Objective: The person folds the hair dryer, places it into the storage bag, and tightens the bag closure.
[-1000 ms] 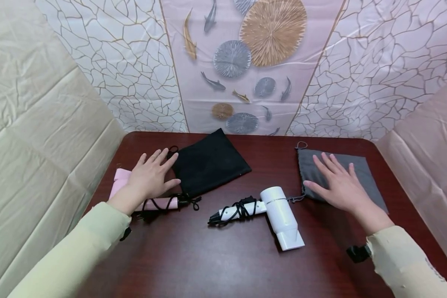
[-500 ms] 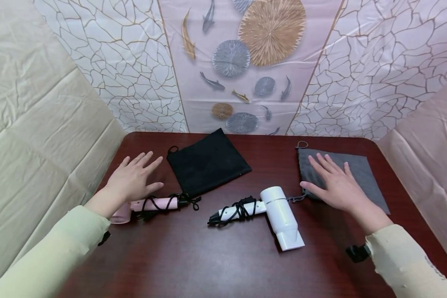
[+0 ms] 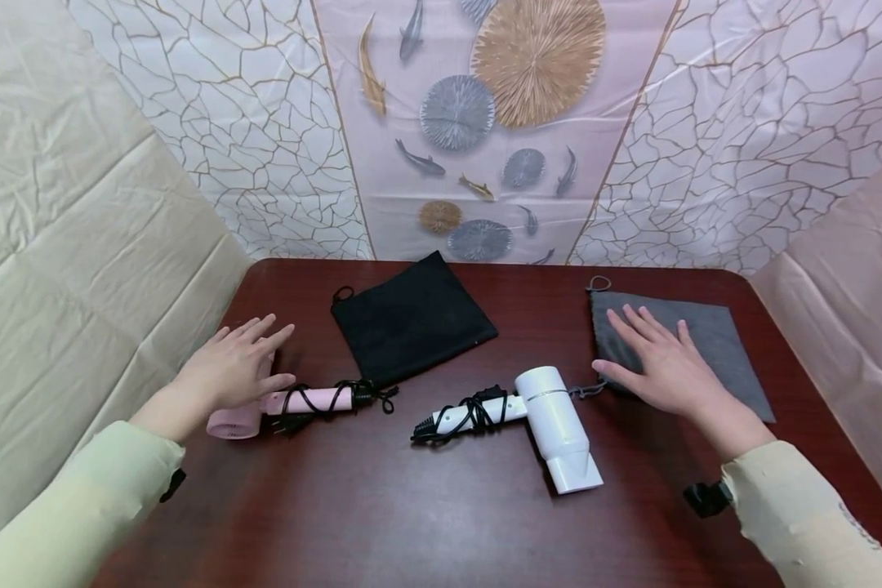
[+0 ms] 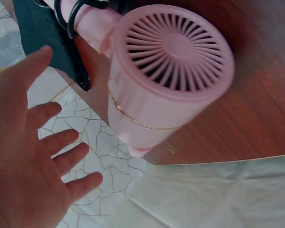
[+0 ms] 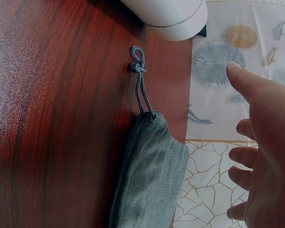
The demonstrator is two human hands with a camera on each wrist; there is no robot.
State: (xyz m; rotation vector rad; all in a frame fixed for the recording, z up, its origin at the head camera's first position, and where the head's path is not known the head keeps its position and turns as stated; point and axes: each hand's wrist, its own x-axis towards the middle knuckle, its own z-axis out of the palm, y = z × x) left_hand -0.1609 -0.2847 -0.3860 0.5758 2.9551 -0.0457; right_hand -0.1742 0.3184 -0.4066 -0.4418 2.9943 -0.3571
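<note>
My left hand [image 3: 224, 371], fingers spread, hovers over the pink hair dryer [image 4: 147, 104], covering part of its barrel in the head view. A black cord is wound round that dryer's handle. On the right, my right hand [image 3: 661, 371] hangs with fingers spread above the grey drawstring pouch [image 3: 728, 351]. The pouch's cord loop [image 5: 138, 66] shows in the right wrist view. Between the hands lies a white hair dryer [image 3: 554, 429], its black cord [image 3: 474, 412] wrapped about the handle. Neither hand holds anything.
A black drawstring pouch [image 3: 419, 322] lies flat toward the back of the dark red-brown table [image 3: 412, 523]. Patterned cloth [image 3: 279, 122] hangs behind the table, and pale cloth walls [image 3: 81, 245] stand along both sides.
My left hand has moved left and slightly nearer, away from the black pouch, uncovering more of the pink hair dryer's near end. The right hand has shifted slightly left. The dryers and pouches stay put.
</note>
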